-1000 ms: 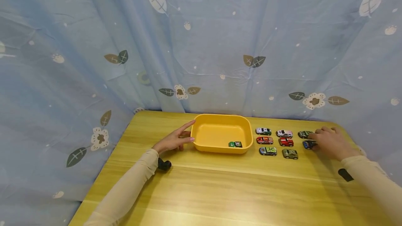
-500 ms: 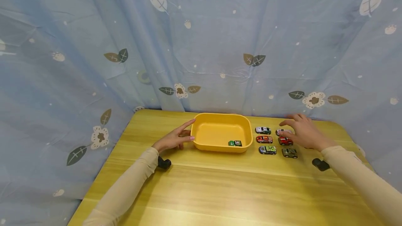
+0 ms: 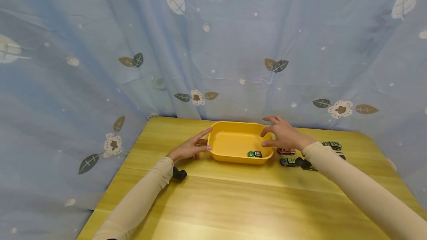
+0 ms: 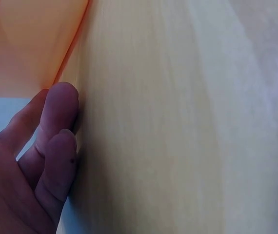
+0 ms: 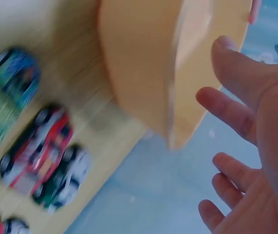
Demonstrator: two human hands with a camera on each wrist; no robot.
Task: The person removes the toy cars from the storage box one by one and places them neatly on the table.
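Note:
At the left end of a yellow tray (image 3: 233,157) is my left hand (image 3: 190,149), its thumb and forefinger spread against the wall. In the left wrist view, my left hand (image 4: 31,156) has its other fingers loosely bent near the tabletop. My right hand (image 3: 283,134) hovers over the tray's right end, thumb and fingers apart. Nothing shows between those fingers in the right wrist view either, where the right hand (image 5: 256,131) faces the tray wall (image 5: 139,58). A small green toy car (image 3: 255,154) lies in the tray's near right corner.
Right of the tray stand several toy cars: a red one (image 3: 286,151), a blue-green one (image 3: 288,162) and a dark green one (image 3: 331,145). My right forearm partly hides the others. A white-and-green car (image 5: 66,178) shows beside the red one. A patterned blue curtain (image 3: 233,47) hangs behind the table.
My right hand has left the rightmost cars and swept left, over the middle cars, to the tray's right end. The left hand stays against the tray. The view has shifted slightly.

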